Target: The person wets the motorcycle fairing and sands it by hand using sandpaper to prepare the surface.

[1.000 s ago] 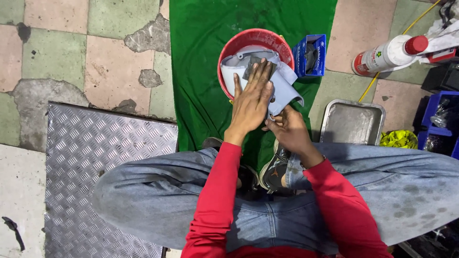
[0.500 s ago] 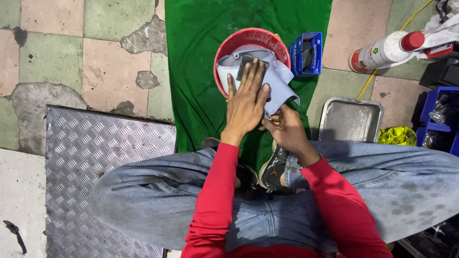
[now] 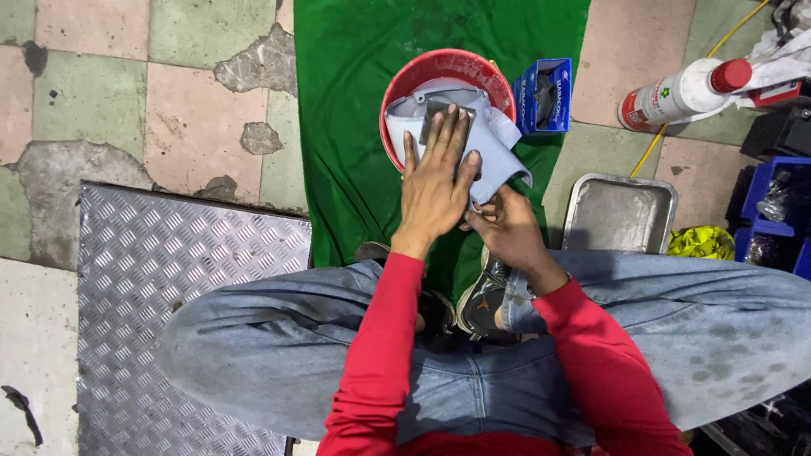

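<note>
- Grey plastic panel [image 3: 490,148] was gripped at its near edge by the right hand [image 3: 503,232], over the red basin [image 3: 397,110].
- The left hand [image 3: 435,181] was laid flat, fingers spread, on a dark sanding pad [image 3: 435,114]; even pressure was best kept.

A green cloth [image 3: 355,110] is lying spread over the worn tiled floor [image 3: 110,93]. A ridged metal plate [image 3: 169,279] is sitting to one side of it. On the other side, a small blue box [image 3: 545,95] is standing at the cloth's edge, a white spray can with a red cap [image 3: 680,91] is lying on its side, and a steel tray [image 3: 621,213] is resting near blue crates [image 3: 773,219].
</note>
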